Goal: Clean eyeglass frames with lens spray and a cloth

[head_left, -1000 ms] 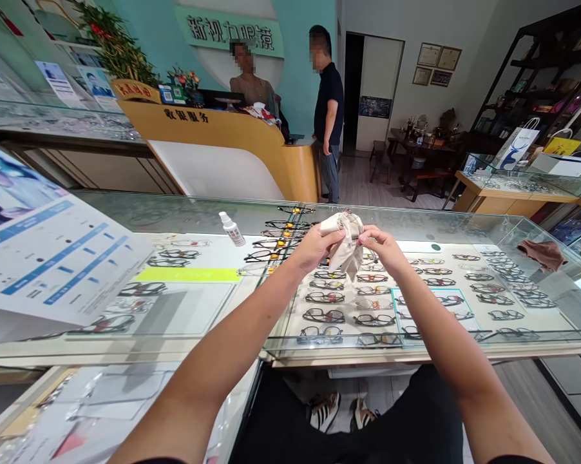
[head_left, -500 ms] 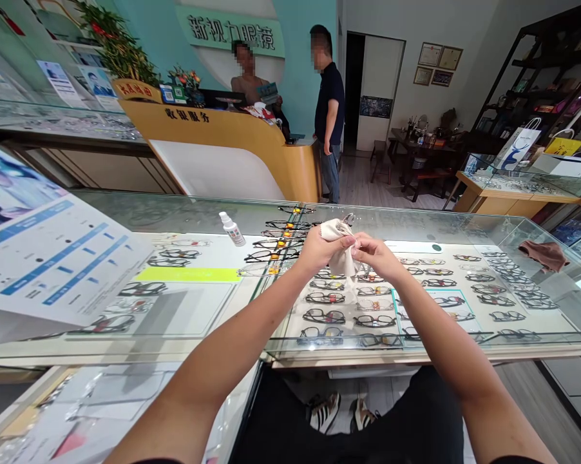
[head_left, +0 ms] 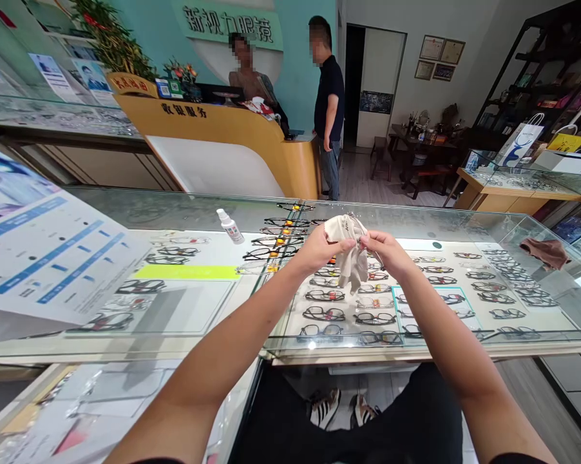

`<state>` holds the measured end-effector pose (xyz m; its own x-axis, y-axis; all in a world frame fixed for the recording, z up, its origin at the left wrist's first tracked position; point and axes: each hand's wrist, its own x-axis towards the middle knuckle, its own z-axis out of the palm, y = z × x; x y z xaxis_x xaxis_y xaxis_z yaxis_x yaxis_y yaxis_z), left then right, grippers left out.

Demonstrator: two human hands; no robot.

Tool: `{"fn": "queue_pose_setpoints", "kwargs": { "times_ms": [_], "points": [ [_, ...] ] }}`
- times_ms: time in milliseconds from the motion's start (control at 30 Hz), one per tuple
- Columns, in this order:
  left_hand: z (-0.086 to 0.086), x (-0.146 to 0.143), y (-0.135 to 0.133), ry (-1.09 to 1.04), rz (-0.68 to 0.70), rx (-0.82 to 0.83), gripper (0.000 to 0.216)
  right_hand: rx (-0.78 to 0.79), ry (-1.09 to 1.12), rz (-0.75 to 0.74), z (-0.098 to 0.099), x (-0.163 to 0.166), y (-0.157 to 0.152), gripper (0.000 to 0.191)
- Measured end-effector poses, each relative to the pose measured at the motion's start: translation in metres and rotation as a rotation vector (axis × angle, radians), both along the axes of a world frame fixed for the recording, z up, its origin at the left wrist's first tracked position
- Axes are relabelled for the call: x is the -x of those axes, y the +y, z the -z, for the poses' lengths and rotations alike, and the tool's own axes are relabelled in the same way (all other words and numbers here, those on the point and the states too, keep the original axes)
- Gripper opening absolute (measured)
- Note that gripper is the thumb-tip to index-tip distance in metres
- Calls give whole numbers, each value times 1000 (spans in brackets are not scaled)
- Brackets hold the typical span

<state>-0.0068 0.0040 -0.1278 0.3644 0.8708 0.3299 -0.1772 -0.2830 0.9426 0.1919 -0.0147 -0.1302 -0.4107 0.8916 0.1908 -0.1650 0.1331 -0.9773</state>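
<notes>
Above the glass display counter [head_left: 319, 351], my left hand [head_left: 318, 250] is closed on a cream cleaning cloth [head_left: 352, 261] with small dark print. The cloth is bunched and a loose end hangs down. My right hand [head_left: 386, 251] pinches at the cloth's right side, thumb and fingertips together. Thin rims of a pair of eyeglasses [head_left: 378, 261] show at the edge of the cloth by my right fingers; the cloth hides most of them. A white spray bottle [head_left: 230, 227] stands on the counter, left of my hands.
Rows of eyeglass frames [head_left: 375, 318] lie inside the case under my hands. A large printed calendar [head_left: 63, 245] stands at the left. A brown cloth [head_left: 545, 253] lies on the right. Beyond, two people [head_left: 328, 109] are at a wooden cash desk [head_left: 213, 119].
The cloth has spread and now hangs lower between my hands. My right hand has shifted slightly right. The person behind the desk has lowered the green item they held.
</notes>
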Motion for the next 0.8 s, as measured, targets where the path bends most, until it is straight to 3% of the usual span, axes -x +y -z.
{"fn": "queue_pose_setpoints", "kwargs": {
  "times_ms": [367, 467, 667, 800],
  "points": [
    [3, -2, -3, 19, -222, 7, 64, 91, -19, -127, 4, 9, -7, 56],
    [5, 0, 3, -16, -172, 11, 67, 147, 51, -92, 0, 9, -6, 51],
    [3, 6, 8, -61, 61, 81, 64, 168, 123, -107, -4, 5, -3, 41],
    [1, 4, 1, -33, -26, 69, 61, 204, 122, -129, 0, 12, -8, 45]
  ]
}}
